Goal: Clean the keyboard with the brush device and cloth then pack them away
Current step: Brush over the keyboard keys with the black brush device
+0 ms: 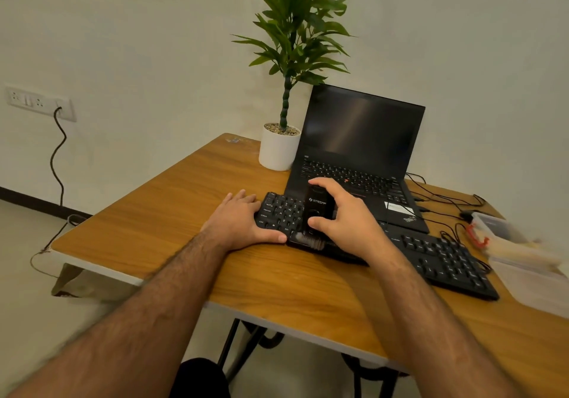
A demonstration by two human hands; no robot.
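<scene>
A black keyboard [443, 259] lies slantwise on the wooden table [172, 222], in front of an open laptop. My left hand [240, 222] grips the keyboard's left end, thumb along its front edge. My right hand [341, 215] holds the black brush device [318, 205] upright over the left part of the keys. Its pale bristles [309, 240] touch the keyboard's front row. No cloth is in sight.
A black laptop [363, 157] stands open behind the keyboard, next to a white potted plant [278, 149]. A clear plastic box [517, 243] with a red clip sits at the right edge. Black cables [443, 197] run behind it. A wall socket [40, 101] is at the left.
</scene>
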